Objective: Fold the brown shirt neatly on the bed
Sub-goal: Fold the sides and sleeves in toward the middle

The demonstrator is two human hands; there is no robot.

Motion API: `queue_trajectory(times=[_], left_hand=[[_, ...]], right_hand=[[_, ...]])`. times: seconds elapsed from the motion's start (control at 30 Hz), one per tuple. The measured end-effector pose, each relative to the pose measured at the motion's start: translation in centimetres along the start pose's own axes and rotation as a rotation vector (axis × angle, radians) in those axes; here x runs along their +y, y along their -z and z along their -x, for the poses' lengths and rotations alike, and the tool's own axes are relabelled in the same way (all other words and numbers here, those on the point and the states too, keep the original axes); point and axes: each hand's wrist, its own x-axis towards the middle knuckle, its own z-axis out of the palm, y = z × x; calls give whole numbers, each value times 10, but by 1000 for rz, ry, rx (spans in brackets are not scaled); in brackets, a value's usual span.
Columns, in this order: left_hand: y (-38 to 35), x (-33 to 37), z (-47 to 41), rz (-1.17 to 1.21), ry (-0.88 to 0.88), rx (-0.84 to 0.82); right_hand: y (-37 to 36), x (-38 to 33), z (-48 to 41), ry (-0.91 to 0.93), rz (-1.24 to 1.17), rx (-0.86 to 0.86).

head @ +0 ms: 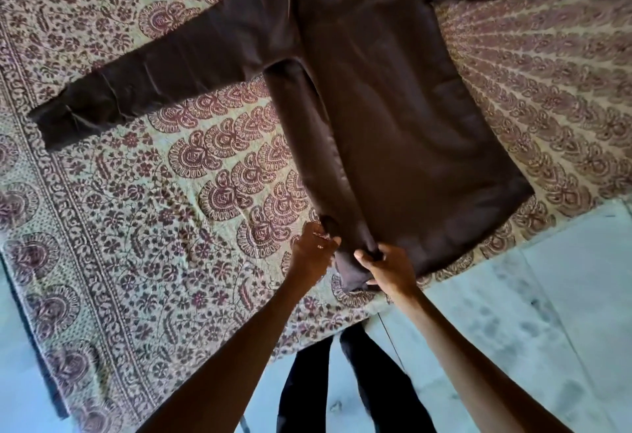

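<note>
The brown shirt (393, 118) lies spread flat on the bed (154, 227), its body running from the top centre down toward me. One long sleeve stretches out to the left and the other runs off the top right edge. The shirt's left side is folded inward as a narrow strip. My left hand (313, 251) pinches the near end of that strip at the hem. My right hand (386, 270) grips the hem corner just beside it, fingers curled around the fabric. Both hands are at the bed's near edge.
A patterned cream and maroon bedspread covers the bed. Its near edge runs diagonally from lower left to right. Pale tiled floor (530, 295) lies beyond it at the right and bottom. My dark trouser legs (342, 381) stand against the bed edge.
</note>
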Motion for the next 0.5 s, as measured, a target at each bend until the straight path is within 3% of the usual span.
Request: queue_trajectory(times=[0.1,0.17,0.23,0.37,0.5], left_hand=[[-16,-1,10,42,52,-31],[-27,-1,14,-111,59,-20],[-36,-5,18,-321,77,66],[-42,-8,31,-332,97,172],[-44,-28,35,-346,155,20]], right_hand=[[11,5,7,-51,-39,45],[14,6,9,-119,-110,31],[14,8,8,-167,-180,-34],[11,11,9,-160,-212,-117],[15,15,9,-178,-213,-44]])
